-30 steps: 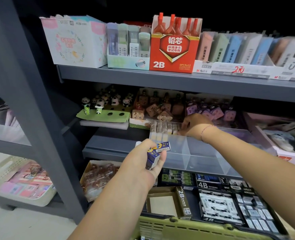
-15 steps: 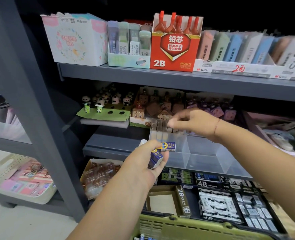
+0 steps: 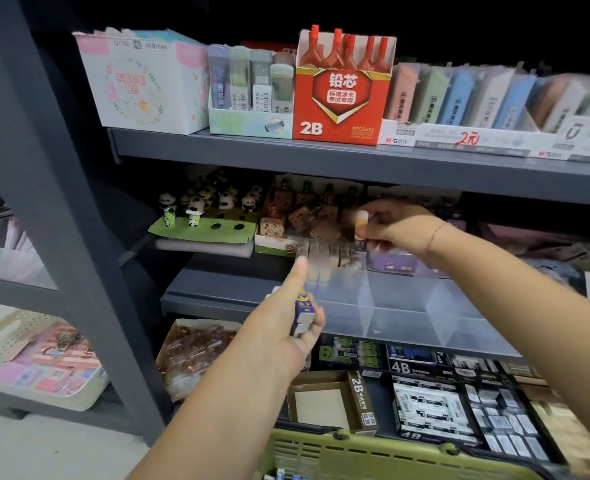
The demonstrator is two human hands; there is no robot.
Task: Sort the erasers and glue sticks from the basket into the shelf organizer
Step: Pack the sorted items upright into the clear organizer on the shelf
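- Clear plastic shelf organizer on the grey middle shelf, split by dividers into open compartments; row of pale-capped sticks upright at the back of the leftmost one.
- Pinched upright in the right hand, between thumb and curled fingertips: a small glue stick. Whitish cap on top, orange band below, purple at the base, all a little blurred. Just above the right end of that row; touching it or not, cannot tell.
- Gripped in the left hand, lower down and in front of the organizer's left end: a few small erasers in blue-purple sleeves with yellow print, white ends showing. Fingers curled round them, thumb straight up.
- Olive-green slotted basket at the bottom edge, beneath both forearms.
- Red 2B lead box on the shelf above.
- Panda figures on a green card, left of and behind the organizer.
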